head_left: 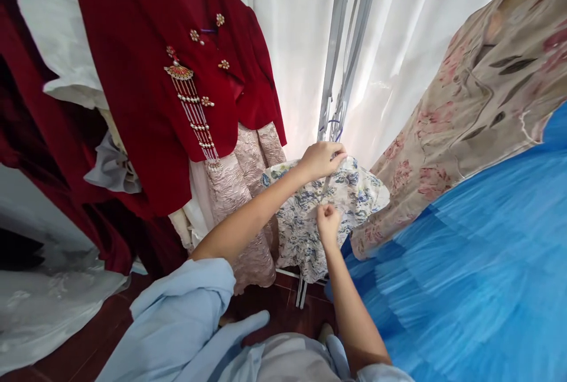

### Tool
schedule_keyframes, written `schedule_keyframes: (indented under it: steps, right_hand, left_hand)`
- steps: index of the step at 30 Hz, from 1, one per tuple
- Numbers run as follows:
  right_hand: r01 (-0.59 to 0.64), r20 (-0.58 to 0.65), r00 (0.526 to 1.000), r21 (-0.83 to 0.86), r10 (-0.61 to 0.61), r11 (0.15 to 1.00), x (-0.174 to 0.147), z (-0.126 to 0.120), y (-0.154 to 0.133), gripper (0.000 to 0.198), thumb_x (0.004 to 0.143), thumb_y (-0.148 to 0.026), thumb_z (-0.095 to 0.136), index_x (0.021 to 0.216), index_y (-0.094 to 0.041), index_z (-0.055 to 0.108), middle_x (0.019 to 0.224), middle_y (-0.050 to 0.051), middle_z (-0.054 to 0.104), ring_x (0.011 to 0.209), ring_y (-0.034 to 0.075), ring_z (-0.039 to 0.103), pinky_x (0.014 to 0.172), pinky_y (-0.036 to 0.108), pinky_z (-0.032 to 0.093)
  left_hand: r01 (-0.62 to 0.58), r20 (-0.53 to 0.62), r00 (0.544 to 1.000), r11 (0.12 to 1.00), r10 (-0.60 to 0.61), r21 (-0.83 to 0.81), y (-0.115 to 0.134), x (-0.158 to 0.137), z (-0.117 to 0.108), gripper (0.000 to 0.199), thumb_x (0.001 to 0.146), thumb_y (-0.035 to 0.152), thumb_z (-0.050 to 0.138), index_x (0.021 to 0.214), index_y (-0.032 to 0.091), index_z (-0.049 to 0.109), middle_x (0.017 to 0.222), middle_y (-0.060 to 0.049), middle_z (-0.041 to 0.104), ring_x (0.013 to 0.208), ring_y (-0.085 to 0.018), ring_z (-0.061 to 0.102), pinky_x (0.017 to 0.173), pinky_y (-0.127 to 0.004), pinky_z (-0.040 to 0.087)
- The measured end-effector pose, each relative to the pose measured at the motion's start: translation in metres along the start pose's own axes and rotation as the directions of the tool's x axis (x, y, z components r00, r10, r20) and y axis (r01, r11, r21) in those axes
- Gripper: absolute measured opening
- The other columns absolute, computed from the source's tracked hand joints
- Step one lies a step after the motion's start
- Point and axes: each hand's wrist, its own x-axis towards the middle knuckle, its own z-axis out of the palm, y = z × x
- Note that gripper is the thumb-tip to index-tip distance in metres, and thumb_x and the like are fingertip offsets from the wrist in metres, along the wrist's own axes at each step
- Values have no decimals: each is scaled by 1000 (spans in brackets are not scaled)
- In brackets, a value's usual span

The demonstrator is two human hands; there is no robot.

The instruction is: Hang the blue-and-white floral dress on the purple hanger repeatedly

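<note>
A white short-sleeved top with a blue floral print [296, 222] hangs in front of me from a purple hanger [340, 131]. My left hand [322, 159] is closed on the fabric at its neckline, just below the hanger hook. Lower down, my right hand [328, 222] pinches the middle of the same top, its fingers curled together. A line runs between both hands along the garment's opening; I cannot make out whether a zipper pull or a button is under the fingertips.
A dark red jacket [133, 75] with beaded brooches and a pink brocade skirt [239, 222] hang at left. To the right hang a beige floral dress [443, 134] and blue tulle [478, 264]. Metal rack poles [334, 45] stand before a white curtain [287, 33].
</note>
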Motion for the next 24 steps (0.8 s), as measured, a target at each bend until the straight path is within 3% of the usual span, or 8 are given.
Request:
schedule_keyframes:
  steps: [3,5,9,11,15,18,21,24]
  right_hand:
    - [-73,-60,996,-70,69,995,-52,-4,48,28,78,-41,54,57,-26,43,47,-4,44,49,15,42,52,28,34]
    - [-120,-97,989,-100,110,988,-74,-12,73,27,77,-43,54,59,-26,44,48,-4,46,48,17,44,53,29,34]
    - [-165,-99,983,-104,155,981,-79,-17,96,26,81,-45,53,65,-25,48,53,-2,53,53,19,50,58,30,39]
    - [-178,-64,983,-91,172,980,-74,-9,98,27,82,-45,54,64,-25,49,53,-1,55,55,19,52,59,29,40]
    - [-218,-11,976,-83,218,973,-83,10,103,25,78,-40,57,60,-25,49,51,-1,56,53,19,53,59,29,41]
    - [-258,5,966,-93,260,962,-95,12,109,23,75,-36,56,57,-25,48,48,0,56,50,19,53,59,29,40]
    - [-301,-3,953,-101,303,948,-101,4,115,25,73,-37,57,53,-26,47,46,-1,54,50,19,53,57,29,39]
    - [-346,-4,938,-73,347,935,-101,-3,116,25,72,-42,59,56,-25,50,45,-1,54,50,19,52,55,28,39]
  left_hand:
    - [53,-17,998,984,-57,-170,-22,2,-26,9,81,22,69,79,16,76,84,-6,76,80,-19,69,80,-33,53]
    - [101,-106,984,938,-143,-332,-48,-1,-51,13,74,27,77,79,14,76,82,-7,76,79,-20,69,79,-32,54]
    - [179,-285,905,892,-315,-416,-85,-21,-88,30,73,38,78,88,13,72,88,-7,73,84,-19,67,80,-31,53]
    - [265,-240,910,918,-339,-294,-80,-38,-80,36,77,40,75,101,15,69,99,-8,72,89,-20,65,83,-32,52]
    - [303,-122,949,949,-291,92,-45,-70,-23,63,75,39,77,132,21,55,134,-14,58,120,-31,55,100,-44,45]
    - [292,-144,954,916,-261,274,-34,-79,7,62,79,16,65,139,20,50,136,-16,56,126,-34,50,104,-47,41]
    - [276,-112,961,910,-253,309,-47,-77,2,61,79,-2,46,134,21,56,125,-13,65,118,-30,56,97,-41,45]
    - [310,-90,951,901,-296,303,-68,-77,-23,49,80,-1,47,119,22,67,109,-11,70,105,-30,62,87,-38,48]
